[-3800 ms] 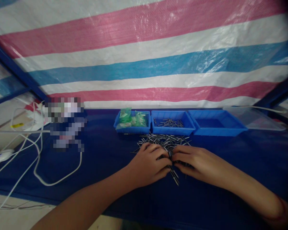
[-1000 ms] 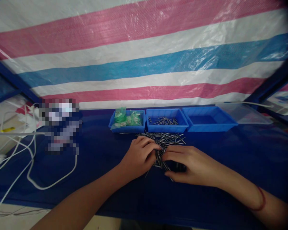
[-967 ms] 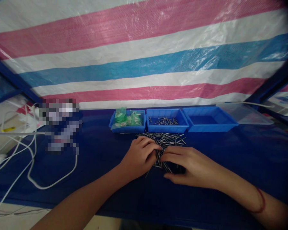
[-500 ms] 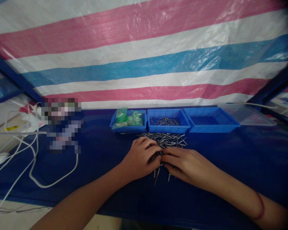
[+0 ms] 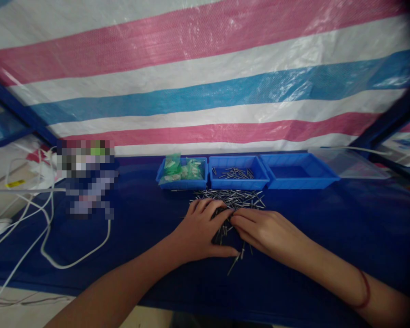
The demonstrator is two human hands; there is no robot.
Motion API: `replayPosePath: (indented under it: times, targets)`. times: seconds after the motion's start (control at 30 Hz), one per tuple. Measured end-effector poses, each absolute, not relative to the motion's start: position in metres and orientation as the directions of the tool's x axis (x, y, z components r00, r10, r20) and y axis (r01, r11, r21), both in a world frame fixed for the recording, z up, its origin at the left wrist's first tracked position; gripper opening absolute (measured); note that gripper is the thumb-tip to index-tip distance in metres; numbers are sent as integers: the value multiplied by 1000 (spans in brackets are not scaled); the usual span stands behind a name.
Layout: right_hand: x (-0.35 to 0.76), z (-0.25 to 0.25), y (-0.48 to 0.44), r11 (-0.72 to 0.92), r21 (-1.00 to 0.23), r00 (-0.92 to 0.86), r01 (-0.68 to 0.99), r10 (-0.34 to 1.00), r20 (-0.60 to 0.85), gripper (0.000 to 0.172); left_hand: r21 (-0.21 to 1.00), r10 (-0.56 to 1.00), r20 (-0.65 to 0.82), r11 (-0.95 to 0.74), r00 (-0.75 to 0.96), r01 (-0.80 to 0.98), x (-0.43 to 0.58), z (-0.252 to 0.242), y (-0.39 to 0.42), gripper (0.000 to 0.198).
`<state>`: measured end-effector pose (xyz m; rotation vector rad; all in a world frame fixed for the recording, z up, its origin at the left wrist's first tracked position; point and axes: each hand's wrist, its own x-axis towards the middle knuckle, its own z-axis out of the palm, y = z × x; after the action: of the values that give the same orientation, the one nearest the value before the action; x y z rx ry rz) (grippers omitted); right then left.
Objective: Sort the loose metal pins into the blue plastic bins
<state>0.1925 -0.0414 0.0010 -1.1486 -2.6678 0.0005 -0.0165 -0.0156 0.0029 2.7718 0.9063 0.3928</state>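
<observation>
A loose pile of thin metal blind rivets (image 5: 239,199) lies on the blue table in front of the bins. My left hand (image 5: 201,230) arches over the near part of that pile, its fingers spread and its thumb stretched out toward a few stray rivets (image 5: 234,263). More rivets (image 5: 222,231) show in the gap between thumb and forefinger. My right hand (image 5: 264,230) meets it from the right, fingers closed together at the pile. Whatever its fingertips pinch is hidden.
Behind the pile stand three blue bins: one with green-tinted bags (image 5: 187,171), a middle one (image 5: 237,184) with some rivets, and a right one (image 5: 302,182) beside a clear plastic sheet (image 5: 351,165). White cables (image 5: 49,228) run along the left. A striped tarp (image 5: 205,95) hangs behind.
My left hand has opened, its thumb moving toward me and to the right, uncovering rivets beneath. Stray rivets at the near edge have shifted. My right hand stays almost in place.
</observation>
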Motion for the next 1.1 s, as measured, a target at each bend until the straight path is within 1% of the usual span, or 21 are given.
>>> replayPosePath:
  times: [0.07, 0.17, 0.3, 0.47, 0.63, 0.83, 1.0, 1.1]
  targets:
    - [193, 0, -41, 679, -117, -648, 725, 729, 219, 12, 251, 600, 177, -794, 780, 554, -17, 2, -16, 77]
    - [193, -1, -42, 663, -159, -622, 731, 744, 242, 11, 236, 600, 178, -796, 780, 558, -17, 2, -16, 69]
    - [192, 0, -42, 645, -193, -594, 739, 760, 264, 14, 236, 587, 195, -805, 785, 544, -17, 3, -18, 59]
    - [191, -2, -42, 625, -188, -580, 758, 777, 245, 15, 240, 586, 173, -805, 792, 543, -18, 4, -18, 56]
    - [191, -2, -42, 599, -178, -548, 781, 794, 264, 12, 255, 592, 177, -799, 787, 544, -18, 4, -18, 54]
    - [191, 0, -42, 567, -135, -533, 813, 817, 220, 13, 260, 592, 168, -798, 788, 544, -18, 4, -18, 55]
    - [194, -2, -41, 557, -167, -519, 813, 825, 224, 16, 272, 600, 167, -791, 782, 549, -17, 7, -18, 57]
    - [197, -1, -41, 561, -203, -508, 803, 821, 260, 16, 306, 622, 195, -773, 759, 555, -16, 8, -16, 53]
